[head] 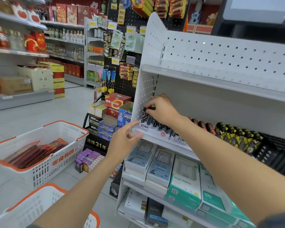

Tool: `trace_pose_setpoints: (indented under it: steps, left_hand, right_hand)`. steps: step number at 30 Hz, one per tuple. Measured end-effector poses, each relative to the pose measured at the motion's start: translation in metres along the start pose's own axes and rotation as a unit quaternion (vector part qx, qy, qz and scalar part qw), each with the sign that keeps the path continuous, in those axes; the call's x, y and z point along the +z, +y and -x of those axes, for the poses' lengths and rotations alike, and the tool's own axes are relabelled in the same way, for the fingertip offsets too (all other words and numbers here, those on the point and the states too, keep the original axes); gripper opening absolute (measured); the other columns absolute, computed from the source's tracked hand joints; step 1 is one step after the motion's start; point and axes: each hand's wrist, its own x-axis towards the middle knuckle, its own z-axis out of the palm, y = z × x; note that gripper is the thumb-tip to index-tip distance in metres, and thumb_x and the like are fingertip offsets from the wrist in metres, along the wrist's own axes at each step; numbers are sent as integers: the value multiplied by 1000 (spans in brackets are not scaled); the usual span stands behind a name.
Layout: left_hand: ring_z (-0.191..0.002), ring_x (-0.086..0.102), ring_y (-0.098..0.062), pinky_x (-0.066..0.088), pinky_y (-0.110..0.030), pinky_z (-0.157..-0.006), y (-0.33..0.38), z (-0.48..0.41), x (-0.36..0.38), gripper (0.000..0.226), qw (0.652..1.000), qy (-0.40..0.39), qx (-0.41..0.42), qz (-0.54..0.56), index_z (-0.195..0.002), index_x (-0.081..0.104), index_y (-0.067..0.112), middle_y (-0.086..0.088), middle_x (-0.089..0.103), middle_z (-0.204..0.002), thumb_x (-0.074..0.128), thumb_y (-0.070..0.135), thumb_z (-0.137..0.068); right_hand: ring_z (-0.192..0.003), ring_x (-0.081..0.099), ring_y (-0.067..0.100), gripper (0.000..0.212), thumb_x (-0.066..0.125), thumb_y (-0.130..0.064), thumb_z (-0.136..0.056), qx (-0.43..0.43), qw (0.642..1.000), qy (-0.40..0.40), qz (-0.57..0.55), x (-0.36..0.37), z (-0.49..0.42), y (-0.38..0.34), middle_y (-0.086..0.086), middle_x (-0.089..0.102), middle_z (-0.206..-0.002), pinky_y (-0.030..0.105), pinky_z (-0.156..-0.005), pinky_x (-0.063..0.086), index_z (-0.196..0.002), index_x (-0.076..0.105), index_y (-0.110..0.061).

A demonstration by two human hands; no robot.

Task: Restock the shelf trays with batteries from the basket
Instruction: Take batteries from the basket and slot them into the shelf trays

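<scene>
My right hand (161, 109) pinches the top of a black-and-white patterned battery pack (146, 118) at the left end of the white shelf tray (156, 134). More of these packs stand in a row in that tray. My left hand (123, 142) reaches the tray's front left corner, forefinger straight against the front pack, thumb on the tray's front edge. A white and orange basket (44, 168) on the floor to the left holds flat red packs (34, 153). Further right on the shelf lie yellow-and-black battery packs (237, 139).
A second white and orange basket (31, 206) sits at the bottom left. Boxed cables and chargers (161, 168) fill the shelf below. A black pegboard stand (120, 51) with hanging batteries and stacked cartons (112, 112) stands behind the shelf end. Open floor lies left.
</scene>
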Motion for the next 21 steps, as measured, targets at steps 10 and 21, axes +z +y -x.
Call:
trace_pose_setpoints:
  steps: [10, 21]
  left_hand:
    - [-73, 60, -8, 49, -32, -93, 25, 7, -11, 44, 1000, 14, -24, -2, -131, 59, 32, 9, 59, -67, 70, 33, -89]
    - [-74, 62, -20, 55, -39, -71, -4, 97, -97, 14, 972, 14, -161, -172, -78, 60, 24, 4, 61, -75, 71, 22, -87]
  right_hand:
    - [-103, 56, 22, 32, 57, -15, -87, -22, 998, 53, 11, -8, 26, -12, 4, 65, -114, 38, -88, 48, -118, 66, -17]
    - [-80, 59, 19, 18, 59, -15, -85, -7, 990, -121, -69, 46, 115, -93, -3, 64, -85, 31, -70, 49, -101, 68, -15]
